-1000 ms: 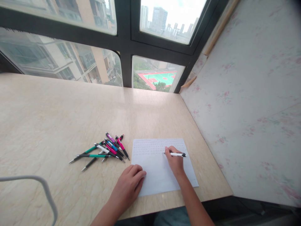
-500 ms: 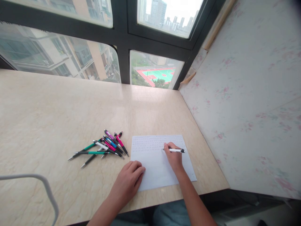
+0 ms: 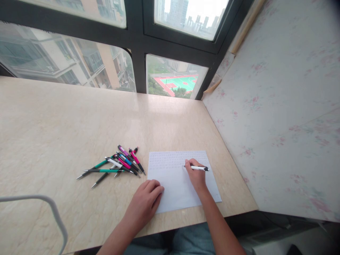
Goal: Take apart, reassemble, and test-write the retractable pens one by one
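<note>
While the right hand (image 3: 196, 177) rests on the white sheet of paper (image 3: 180, 187), its fingers are closed around a slim white pen with a black tip and clip (image 3: 198, 168). That pen lies nearly level across the top of the hand, with its tip pointing left and meeting the paper just below several faint rows of writing that fill the sheet's upper part. The lower part of the sheet is blank. The left hand (image 3: 146, 202) lies flat and palm down, fingers loosely together and holding nothing, with its fingertips pressing on the sheet's near left edge while the rest of the hand sits on the pale marble-patterned bench (image 3: 66, 124). The paper lies near the front right corner of the bench, just in from the front edge.

To the left of the sheet, near its upper left corner but not touching it, sits a loose pile of coloured click pens (image 3: 119, 164) in green, pink, blue, purple, white and black, crossing one another at different angles. A curved white tube (image 3: 50, 209) shows at the lower left. Behind the bench stands a black-framed window (image 3: 138, 46), and a wall with pale floral paper (image 3: 278, 106) closes the right side.
</note>
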{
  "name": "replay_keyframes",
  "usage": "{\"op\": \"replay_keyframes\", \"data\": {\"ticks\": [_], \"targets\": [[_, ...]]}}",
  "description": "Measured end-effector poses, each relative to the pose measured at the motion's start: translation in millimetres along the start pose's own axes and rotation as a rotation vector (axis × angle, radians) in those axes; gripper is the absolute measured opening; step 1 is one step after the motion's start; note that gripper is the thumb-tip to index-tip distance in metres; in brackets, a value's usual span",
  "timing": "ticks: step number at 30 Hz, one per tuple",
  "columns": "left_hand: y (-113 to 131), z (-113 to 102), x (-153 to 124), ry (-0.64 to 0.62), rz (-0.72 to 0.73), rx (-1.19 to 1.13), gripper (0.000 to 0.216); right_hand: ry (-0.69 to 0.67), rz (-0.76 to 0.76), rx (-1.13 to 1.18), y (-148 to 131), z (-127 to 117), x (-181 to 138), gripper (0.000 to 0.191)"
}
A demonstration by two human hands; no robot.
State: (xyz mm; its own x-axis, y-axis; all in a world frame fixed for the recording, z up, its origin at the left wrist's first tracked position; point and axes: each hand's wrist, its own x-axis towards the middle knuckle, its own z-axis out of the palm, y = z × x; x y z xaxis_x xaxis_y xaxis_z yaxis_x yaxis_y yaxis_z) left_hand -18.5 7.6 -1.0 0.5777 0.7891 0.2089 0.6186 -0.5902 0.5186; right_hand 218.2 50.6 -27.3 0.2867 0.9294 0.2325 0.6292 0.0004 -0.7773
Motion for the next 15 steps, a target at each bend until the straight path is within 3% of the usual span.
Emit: {"op": "replay_keyframes", "data": {"ticks": [15], "targets": [[-0.4, 0.6, -1.4, -0.035, -0.02, -0.006, 0.016, 0.008, -0.013, -0.015, 2.7, 1.0, 0.7, 0.039]]}}
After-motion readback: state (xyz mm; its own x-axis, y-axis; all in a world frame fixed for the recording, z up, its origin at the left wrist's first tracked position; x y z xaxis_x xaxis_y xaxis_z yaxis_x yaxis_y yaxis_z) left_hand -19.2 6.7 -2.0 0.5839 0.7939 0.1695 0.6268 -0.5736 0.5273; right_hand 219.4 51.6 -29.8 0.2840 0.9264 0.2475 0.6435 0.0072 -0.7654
